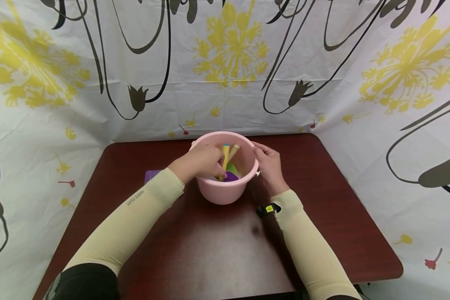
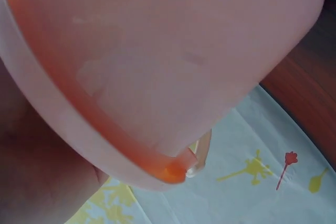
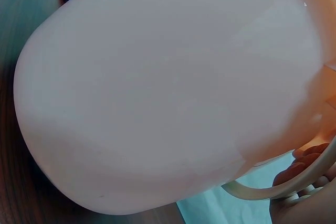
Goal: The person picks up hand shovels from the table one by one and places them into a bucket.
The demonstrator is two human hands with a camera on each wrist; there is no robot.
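A pink bucket (image 1: pixel 222 193) stands upright at the far middle of the table. Inside it are a yellow handle (image 1: pixel 225 156) with a blue end, a pale handle (image 1: pixel 233 152), a green piece (image 1: pixel 231 168) and a purple-ended toy (image 1: pixel 231 177). My left hand (image 1: pixel 206 160) reaches over the rim into the bucket; its bent fingers seem to pinch the pink handle of the purple-ended toy, though the grip is partly hidden. On the other side, my right hand (image 1: pixel 268 164) grips the rim, thumb near the edge. The bucket's wall fills most of both wrist views.
A purple thing (image 1: pixel 151 175) lies on the brown table (image 1: pixel 210 250) left of the bucket, partly behind my left sleeve. The bucket's pale carrying handle (image 3: pixel 262 192) hangs by my right fingers. Patterned cloth (image 1: pixel 225 100) surrounds the table's back and sides.
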